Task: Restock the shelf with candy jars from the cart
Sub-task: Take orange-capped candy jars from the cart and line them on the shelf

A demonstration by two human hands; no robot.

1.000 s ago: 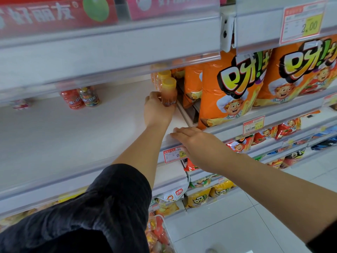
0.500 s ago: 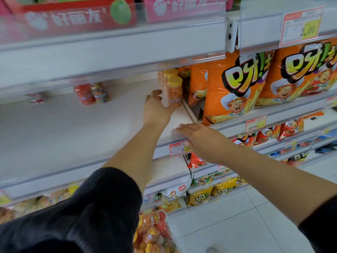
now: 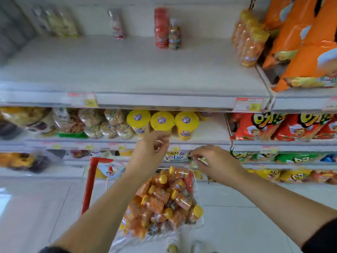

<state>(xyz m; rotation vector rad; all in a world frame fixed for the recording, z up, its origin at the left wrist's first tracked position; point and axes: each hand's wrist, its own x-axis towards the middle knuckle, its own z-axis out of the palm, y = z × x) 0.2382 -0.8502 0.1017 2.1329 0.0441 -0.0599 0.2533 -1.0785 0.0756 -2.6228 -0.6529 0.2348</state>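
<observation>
Small orange candy jars with yellow lids point(image 3: 164, 199) lie heaped in the cart point(image 3: 89, 179), a wire basket with a red frame, low in the view. Both my hands hover above the heap, apart from it. My left hand point(image 3: 148, 152) has loosely curled fingers and holds nothing. My right hand point(image 3: 217, 162) is beside it, fingers also loosely curled and empty. On the pale shelf point(image 3: 127, 70) above, a row of the same orange jars point(image 3: 249, 39) stands at the right end.
A red jar point(image 3: 161, 28) and a darker jar point(image 3: 175, 35) stand at the shelf's back. Orange snack bags point(image 3: 308, 44) fill the neighbouring section. Three yellow-lidded tubs point(image 3: 162, 121) sit one shelf below. The view is blurred by motion.
My left hand has let go of the jar it set on the shelf. Both hands have dropped from the shelf to above the cart, and my view has tipped down.
</observation>
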